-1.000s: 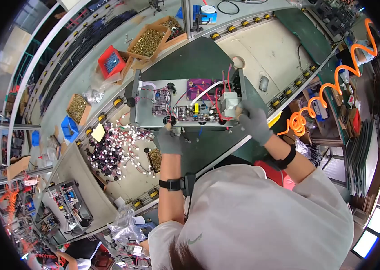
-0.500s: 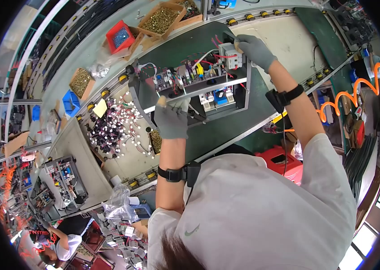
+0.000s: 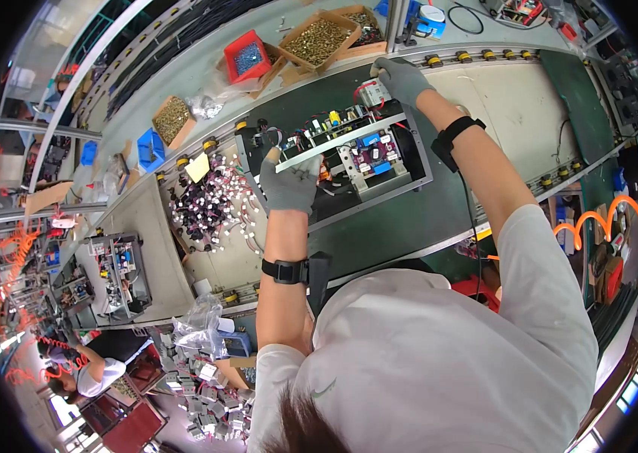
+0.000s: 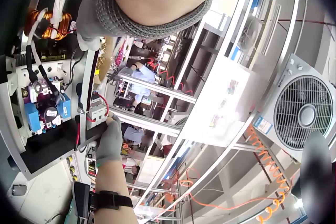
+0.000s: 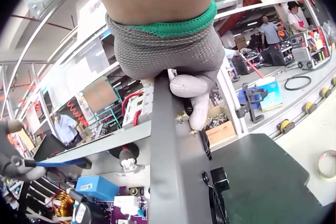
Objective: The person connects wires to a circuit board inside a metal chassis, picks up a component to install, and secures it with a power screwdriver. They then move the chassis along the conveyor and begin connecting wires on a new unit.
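Note:
A grey metal chassis [image 3: 428, 170] stands on the green mat, with a panel [image 3: 334, 145] of circuit boards tilted up at its far side. Below the panel, a lower board with blue parts [image 3: 381, 167] shows inside. My gloved left hand [image 3: 289, 185] grips the panel's near edge at its left end, thumb on top. At the far right corner, my right hand [image 3: 403, 79] holds the end beside a white block [image 3: 373, 93]. In the right wrist view, the right hand's fingers [image 5: 195, 100] curl over a grey metal plate [image 5: 176, 150].
Left of the chassis lies a pile of wired connectors [image 3: 209, 200]. Behind it stand a red bin [image 3: 247, 59] of blue parts and a cardboard tray [image 3: 319, 41] of brass-coloured pieces. A green mat [image 3: 379, 226] lies under the chassis, and rollers line the conveyor.
The panel has tilted from nearly flat to steep, uncovering the lower board. My left hand has risen with its edge; my right hand has moved from the near right side to the far right corner.

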Demonstrator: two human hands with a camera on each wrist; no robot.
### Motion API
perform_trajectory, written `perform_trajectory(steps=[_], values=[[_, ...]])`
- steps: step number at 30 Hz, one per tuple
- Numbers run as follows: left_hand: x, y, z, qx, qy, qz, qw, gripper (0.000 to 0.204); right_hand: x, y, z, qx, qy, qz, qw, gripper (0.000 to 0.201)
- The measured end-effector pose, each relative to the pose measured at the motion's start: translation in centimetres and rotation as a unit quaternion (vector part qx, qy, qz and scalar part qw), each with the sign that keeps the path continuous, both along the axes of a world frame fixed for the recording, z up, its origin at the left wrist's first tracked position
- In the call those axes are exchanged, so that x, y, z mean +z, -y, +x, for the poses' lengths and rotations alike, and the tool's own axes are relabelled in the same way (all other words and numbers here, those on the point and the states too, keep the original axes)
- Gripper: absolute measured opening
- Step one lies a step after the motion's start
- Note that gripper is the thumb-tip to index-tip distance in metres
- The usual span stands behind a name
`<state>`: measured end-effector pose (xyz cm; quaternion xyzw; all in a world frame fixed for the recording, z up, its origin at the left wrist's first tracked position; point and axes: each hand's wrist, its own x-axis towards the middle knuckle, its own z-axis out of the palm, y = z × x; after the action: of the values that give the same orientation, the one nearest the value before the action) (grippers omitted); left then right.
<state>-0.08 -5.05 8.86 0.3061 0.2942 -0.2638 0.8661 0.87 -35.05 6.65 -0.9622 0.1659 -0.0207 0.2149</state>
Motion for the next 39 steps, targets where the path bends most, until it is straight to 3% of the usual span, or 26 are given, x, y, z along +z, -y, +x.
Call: perform_trajectory(steps=[4, 6, 8, 11, 12, 13, 14, 15, 16, 18, 22, 26, 27, 28, 30, 31, 34, 36, 38, 39], values=[[-1.4, -0.8, 1.6, -0.028, 0.002, -0.007, 1.000, 0.050, -0.4, -0.2, 2.0, 0.005, -0.064, -0.018, 0.998, 0.027], [-2.1, -1.2, 2.9, -0.094, -0.027, 0.031, 0.995, 0.050, -0.7, -0.2, 2.7, -0.007, -0.146, 0.018, 0.989, 0.034], [-2.3, -1.4, 3.2, -0.095, -0.012, 0.037, 0.995, 0.050, -2.3, 0.6, 2.2, -0.013, -0.176, 0.061, 0.982, 0.034], [-4.0, -2.8, 4.3, -0.279, 0.049, 0.075, 0.956, 0.046, -4.9, 1.4, 0.1, 0.010, -0.164, 0.057, 0.985, 0.032], [-4.2, -3.3, 4.2, -0.282, 0.045, 0.075, 0.955, 0.046, -5.2, 1.1, -1.1, -0.019, -0.159, 0.094, 0.983, 0.030], [-4.6, -3.7, 4.2, -0.402, 0.189, 0.247, 0.861, 0.044, -5.3, 1.0, -2.1, -0.049, -0.153, 0.130, 0.978, 0.028], [-5.1, -4.0, 4.1, -0.493, 0.321, 0.397, 0.704, 0.043, -5.4, 0.9, -2.5, -0.053, -0.157, 0.130, 0.977, 0.028], [-8.3, -4.9, 3.8, -0.490, 0.428, 0.528, 0.546, 0.045, -4.8, 0.3, -2.8, -0.077, -0.151, 0.121, 0.978, 0.028], [-8.2, -4.5, 3.0, -0.494, 0.427, 0.524, 0.547, 0.045, -4.6, -0.2, -2.8, -0.100, -0.144, 0.112, 0.978, 0.027], [-7.4, -3.7, 1.8, -0.503, 0.529, 0.543, 0.414, 0.040, -4.8, -0.3, -2.7, -0.106, -0.142, 0.107, 0.978, 0.027], [-6.4, -3.1, 2.7, -0.527, 0.535, 0.529, 0.393, 0.033, -4.8, -0.6, -2.9, -0.116, -0.131, 0.087, 0.981, 0.027], [-5.1, -3.2, 4.0, -0.563, 0.536, 0.471, 0.417, 0.027, -4.1, -1.1, -2.9, -0.145, -0.144, 0.078, 0.976, 0.027], [-4.8, -2.9, 3.9, -0.519, 0.566, 0.442, 0.464, 0.027, -3.8, -1.2, -3.0, -0.146, -0.143, 0.081, 0.976, 0.026], [-4.7, -2.3, 3.7, -0.521, 0.566, 0.441, 0.462, 0.027, -3.8, -1.3, -3.0, -0.149, -0.143, 0.083, 0.975, 0.026], [-4.6, -0.8, 3.0, -0.462, 0.573, 0.527, 0.425, 0.026, -4.0, -1.3, -3.1, -0.155, -0.135, 0.088, 0.975, 0.026], [-5.2, 0.0, 2.3, -0.445, 0.590, 0.557, 0.379, 0.028, -4.1, -1.4, -3.1, -0.159, -0.135, 0.090, 0.974, 0.026], [-6.3, 2.4, 0.8, -0.456, 0.518, 0.638, 0.341, 0.032, -4.1, -1.4, -2.9, -0.172, -0.142, 0.086, 0.971, 0.026], [-6.7, 2.9, 0.2, -0.442, 0.522, 0.636, 0.358, 0.033, -4.0, -1.5, -3.1, -0.173, -0.134, 0.086, 0.972, 0.027], [-6.8, 3.2, -0.2, -0.411, 0.527, 0.675, 0.314, 0.033, -3.9, -1.5, -3.1, -0.177, -0.136, 0.090, 0.971, 0.027], [-7.0, 3.1, -0.5, -0.413, 0.527, 0.673, 0.314, 0.033, -3.9, -1.5, -3.2, -0.179, -0.135, 0.094, 0.970, 0.027]])
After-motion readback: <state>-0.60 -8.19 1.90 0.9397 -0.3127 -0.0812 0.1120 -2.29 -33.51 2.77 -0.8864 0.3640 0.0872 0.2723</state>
